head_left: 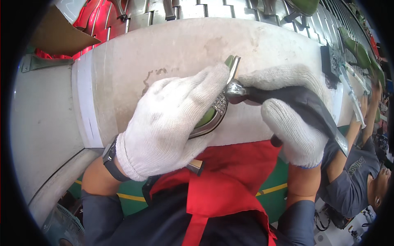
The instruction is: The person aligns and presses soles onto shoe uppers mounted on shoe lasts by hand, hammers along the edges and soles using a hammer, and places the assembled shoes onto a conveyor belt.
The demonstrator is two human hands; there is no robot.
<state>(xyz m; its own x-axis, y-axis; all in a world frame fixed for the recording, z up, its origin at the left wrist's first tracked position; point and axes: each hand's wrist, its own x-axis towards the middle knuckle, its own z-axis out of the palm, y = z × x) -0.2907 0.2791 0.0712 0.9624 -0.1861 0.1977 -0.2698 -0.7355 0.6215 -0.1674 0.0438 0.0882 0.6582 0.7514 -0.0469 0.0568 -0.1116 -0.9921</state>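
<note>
My left hand (168, 115), in a white knit glove, is wrapped round a green high-heeled shoe (207, 118). A glittering, stone-covered band (220, 103) shows on the shoe beside my fingers. Its heel (195, 166) sticks out below my wrist, toward my red apron (221, 180). Most of the shoe is hidden under the glove. In my right hand (293, 117), also gloved in white, is a hammer (236, 91) with a rounded metal face and a dark, flattened tail. That face is right at the shoe's edge by the band; I cannot tell whether it touches.
A pale worktable (172, 49) lies under my hands. Beyond it runs a slatted metal conveyor (197, 11) carrying shoes. Syringes (351, 96) and a dark box (329, 61) are at the right, near a co-worker (357, 176). Cardboard (61, 33) juts in at the far left.
</note>
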